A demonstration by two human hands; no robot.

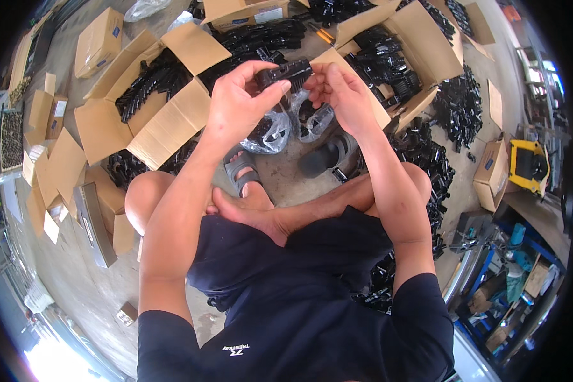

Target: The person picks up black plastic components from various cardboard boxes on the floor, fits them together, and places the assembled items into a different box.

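Observation:
Up in front of me, my left hand [239, 99] grips a black ribbed plastic part [288, 72] between thumb and fingers. My right hand [345, 95] is at the right end of that part, its fingers curled together. Whether a small piece sits in those fingers is too fine to make out. Below the hands lie two clear plastic bags, one bag [275, 137] to the left and another bag [313, 126] to the right, both with dark pieces inside. An open cardboard box [165, 124] of black parts stands left of my hands, and another open box [420, 32] of them stands to the right.
Loose black parts [458, 111] are heaped on the floor at the right and beyond the boxes. Grey sandals [242, 170] rest by my crossed legs. Empty cartons [63, 159] crowd the left. A yellow-framed object [528, 169] and a cluttered shelf [509, 274] stand far right.

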